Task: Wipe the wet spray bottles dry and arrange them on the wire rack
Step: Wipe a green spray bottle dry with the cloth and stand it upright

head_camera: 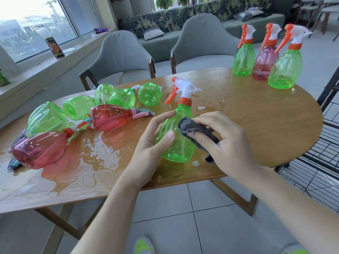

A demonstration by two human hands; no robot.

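A green spray bottle (180, 143) with an orange and white trigger head stands upright near the table's front edge. My left hand (152, 142) grips its body from the left. My right hand (225, 142) presses a dark grey cloth (194, 130) against the bottle's right side. Several green and red bottles (110, 116) lie on their sides in a wet patch at the left. Three bottles, two green and one red (266, 61), stand upright at the table's far right. The black wire rack (322, 162) is to the right of the table.
The wooden table (256, 125) carries pooled water (88, 158) across its left front. Two grey chairs (124, 52) stand behind it. A window sill runs along the left. Tiled floor and my shoes show below.
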